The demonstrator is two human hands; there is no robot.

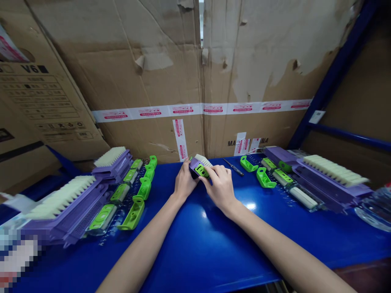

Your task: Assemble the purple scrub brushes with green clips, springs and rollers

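- The purple-and-green brush piece [201, 170] is held at the far middle of the blue table [195, 244], near the cardboard [152, 89].
- The left hand [184, 179] is clamped on its left side.
- The right hand [221, 187] curls inward, thumb and forefinger at the green face; whether they pinch cannot be told.
- Both forearms reach forward, converging.
- A slim tool [235, 168] lies right of the right hand.

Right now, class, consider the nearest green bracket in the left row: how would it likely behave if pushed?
The green bracket would probably slide easily, since the blue tabletop looks glossy. Its angular shape makes rolling unlikely. Its thin, plastic-looking walls suggest it is light and fairly stiff.
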